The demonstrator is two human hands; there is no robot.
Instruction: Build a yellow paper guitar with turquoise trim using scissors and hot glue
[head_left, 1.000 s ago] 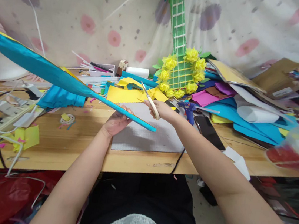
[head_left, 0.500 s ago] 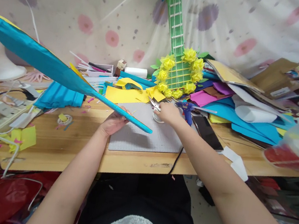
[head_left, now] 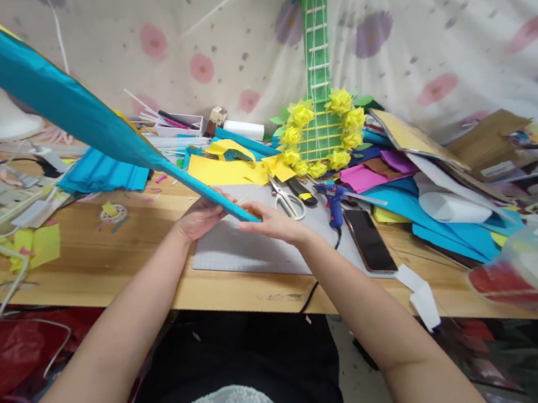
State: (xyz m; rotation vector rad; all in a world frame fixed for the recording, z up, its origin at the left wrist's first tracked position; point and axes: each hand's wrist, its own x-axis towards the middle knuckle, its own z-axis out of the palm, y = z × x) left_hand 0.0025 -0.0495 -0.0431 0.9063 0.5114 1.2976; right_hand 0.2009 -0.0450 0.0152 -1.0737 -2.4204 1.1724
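We've got the blue-covered shape (head_left: 83,122) by its narrow stem mid-frame, left hand (head_left: 200,218) clasping it, right hand (head_left: 278,224) pinching the tip — two holds, probably steadying the broad end at upper left — and scissors (head_left: 280,193) lie right of centre, clear of our grip.

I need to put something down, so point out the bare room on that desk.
Bare wood on the desk between the yellow scraps and left forearm; also the front of the gray mat, below the right hand. Crowded: the left end with its cables, the mat's back with scissors and glue gun, the right with blue sheets.
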